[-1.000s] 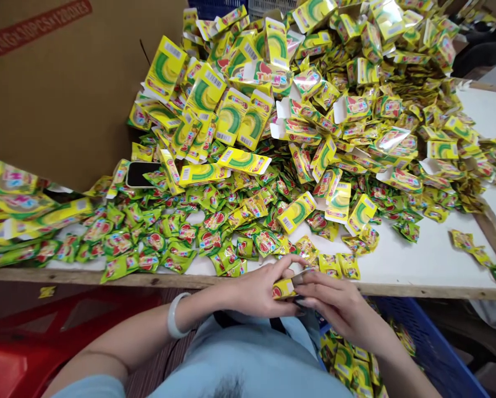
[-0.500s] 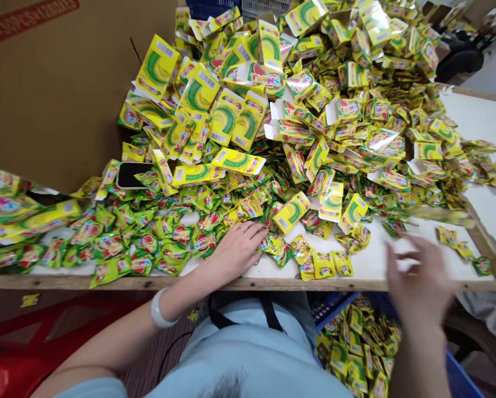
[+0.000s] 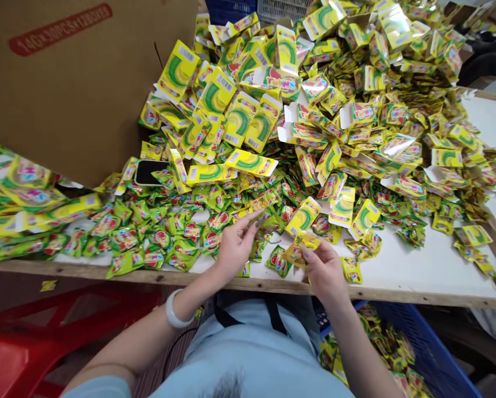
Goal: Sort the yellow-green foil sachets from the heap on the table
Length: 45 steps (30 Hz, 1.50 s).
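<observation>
Over the front of the table, my left hand (image 3: 236,244) has its thumb and forefinger tips together on a green candy packet (image 3: 271,220), which is slightly blurred. To its right, my right hand (image 3: 327,271) pinches yellow candy packets (image 3: 299,250) between thumb and fingers, just above the white tabletop. A single green packet (image 3: 279,262) lies between the hands near the edge. A yellow box (image 3: 303,215) rests just beyond the right fingertips. Another yellow packet (image 3: 351,270) lies on the right side of that hand.
Yellow cartons and packets form a tall heap (image 3: 248,119) behind. Green packets (image 3: 160,237) spread to the left beside a phone (image 3: 150,173). A large brown carton (image 3: 73,99) stands at left. Below are a blue crate (image 3: 430,342) of packets and a red stool (image 3: 11,348).
My right hand has moved left from the table's right side and now holds yellow packets. A yellow box now lies at the far right. My left hand has lifted, bringing thumb and forefinger together.
</observation>
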Each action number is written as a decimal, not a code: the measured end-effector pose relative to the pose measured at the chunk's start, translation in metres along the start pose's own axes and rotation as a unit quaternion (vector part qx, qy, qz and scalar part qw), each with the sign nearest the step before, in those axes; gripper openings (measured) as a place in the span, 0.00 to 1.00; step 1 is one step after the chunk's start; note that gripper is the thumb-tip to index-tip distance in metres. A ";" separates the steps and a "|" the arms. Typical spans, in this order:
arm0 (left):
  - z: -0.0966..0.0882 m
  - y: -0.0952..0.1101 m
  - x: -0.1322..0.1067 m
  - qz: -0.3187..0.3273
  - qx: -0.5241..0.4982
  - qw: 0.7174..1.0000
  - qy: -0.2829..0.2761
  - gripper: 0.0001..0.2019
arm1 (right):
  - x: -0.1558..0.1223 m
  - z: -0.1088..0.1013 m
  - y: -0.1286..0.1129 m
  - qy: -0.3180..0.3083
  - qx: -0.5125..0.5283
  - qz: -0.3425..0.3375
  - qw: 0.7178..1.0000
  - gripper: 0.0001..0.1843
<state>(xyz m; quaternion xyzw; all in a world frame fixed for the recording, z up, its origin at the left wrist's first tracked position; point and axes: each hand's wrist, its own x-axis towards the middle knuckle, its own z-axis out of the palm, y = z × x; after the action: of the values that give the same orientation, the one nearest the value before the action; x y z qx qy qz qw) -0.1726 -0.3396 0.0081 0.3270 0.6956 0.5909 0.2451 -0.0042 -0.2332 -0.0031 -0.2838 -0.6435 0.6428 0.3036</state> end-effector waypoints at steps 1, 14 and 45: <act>0.011 -0.002 -0.006 -0.009 -0.039 0.999 -0.007 0.20 | -0.001 0.007 -0.001 0.018 0.055 0.027 0.998 0.16; 0.034 0.022 -0.014 0.056 0.015 0.986 -0.155 0.20 | -0.014 0.003 0.009 0.074 0.124 0.083 0.986 0.18; 0.018 0.042 0.002 -0.176 -0.226 0.871 -0.398 0.23 | 0.022 -0.024 -0.050 -0.050 -0.101 -0.130 0.985 0.08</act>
<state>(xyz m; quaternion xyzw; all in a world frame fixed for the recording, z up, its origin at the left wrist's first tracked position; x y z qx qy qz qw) -0.1545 -0.3225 0.0463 0.3426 0.4329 0.4984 0.6685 0.0007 -0.2015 0.0476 -0.1943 -0.7509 0.5430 0.3217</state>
